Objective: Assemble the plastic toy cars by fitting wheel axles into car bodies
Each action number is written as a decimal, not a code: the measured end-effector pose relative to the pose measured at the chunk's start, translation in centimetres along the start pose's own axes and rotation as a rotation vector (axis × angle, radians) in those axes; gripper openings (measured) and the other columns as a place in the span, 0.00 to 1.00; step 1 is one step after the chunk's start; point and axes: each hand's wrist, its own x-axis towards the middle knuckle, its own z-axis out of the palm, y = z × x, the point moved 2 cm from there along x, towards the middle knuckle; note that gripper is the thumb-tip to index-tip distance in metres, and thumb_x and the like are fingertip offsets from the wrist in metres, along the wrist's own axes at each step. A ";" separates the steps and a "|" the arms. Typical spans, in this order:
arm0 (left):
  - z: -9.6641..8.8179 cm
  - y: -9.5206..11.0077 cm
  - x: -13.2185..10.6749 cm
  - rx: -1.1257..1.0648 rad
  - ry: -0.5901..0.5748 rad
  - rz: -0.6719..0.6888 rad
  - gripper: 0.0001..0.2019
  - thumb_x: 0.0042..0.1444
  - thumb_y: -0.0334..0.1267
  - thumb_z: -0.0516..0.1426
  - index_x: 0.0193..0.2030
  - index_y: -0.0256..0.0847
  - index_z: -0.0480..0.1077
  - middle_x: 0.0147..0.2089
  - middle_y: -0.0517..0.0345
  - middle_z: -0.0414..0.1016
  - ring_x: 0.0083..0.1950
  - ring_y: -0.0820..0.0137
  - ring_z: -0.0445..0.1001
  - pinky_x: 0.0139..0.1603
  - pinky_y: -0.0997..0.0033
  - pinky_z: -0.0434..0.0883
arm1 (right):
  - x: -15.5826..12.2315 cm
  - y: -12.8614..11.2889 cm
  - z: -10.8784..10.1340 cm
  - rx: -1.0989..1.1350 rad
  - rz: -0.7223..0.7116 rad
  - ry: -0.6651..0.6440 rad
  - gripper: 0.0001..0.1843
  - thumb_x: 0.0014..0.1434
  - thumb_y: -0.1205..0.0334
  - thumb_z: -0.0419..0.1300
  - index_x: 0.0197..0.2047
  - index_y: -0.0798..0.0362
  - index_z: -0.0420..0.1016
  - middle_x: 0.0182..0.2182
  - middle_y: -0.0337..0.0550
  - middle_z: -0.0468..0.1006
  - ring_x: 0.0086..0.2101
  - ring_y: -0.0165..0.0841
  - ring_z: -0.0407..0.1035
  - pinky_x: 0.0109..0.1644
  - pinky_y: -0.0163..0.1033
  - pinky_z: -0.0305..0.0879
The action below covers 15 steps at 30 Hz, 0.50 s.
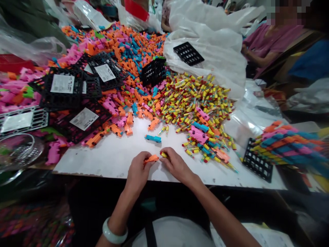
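Between the fingers of my left hand (pixel 140 166) is an orange toy car (pixel 152 158), its front end pointing right. My right hand (pixel 177 165) pinches a small yellow-capped tube (pixel 163 155), mostly hidden by the fingers, close to the car's end. Whether the two pieces touch I cannot tell. Just beyond my hands a blue toy car (pixel 153 138) lies on the white tabletop (pixel 123 151). Two loose tubes (pixel 164 130) rest behind it. To the right, several cars, among them a pink toy car (pixel 198 134), lie on the tubes.
A heap of yellow-capped tubes (pixel 190 99) spreads ahead. Orange, pink and blue cars (pixel 131 51) pile up behind and left, with black labelled trays (pixel 61 87) on top. At right stands a filled tray (pixel 257 164). A wire basket (pixel 20 151) sits left; a person (pixel 272 41) sits back right.
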 end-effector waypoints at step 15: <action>0.0 0.6 -1.1 -0.132 0.010 0.102 0.10 0.58 0.38 0.53 0.44 0.44 0.73 0.38 0.57 0.70 0.40 0.68 0.70 0.42 0.67 0.69 | 0.0 0.3 -0.5 -0.089 -0.272 0.010 0.09 0.66 0.63 0.52 0.47 0.51 0.71 0.39 0.47 0.77 0.42 0.36 0.69 0.46 0.42 0.68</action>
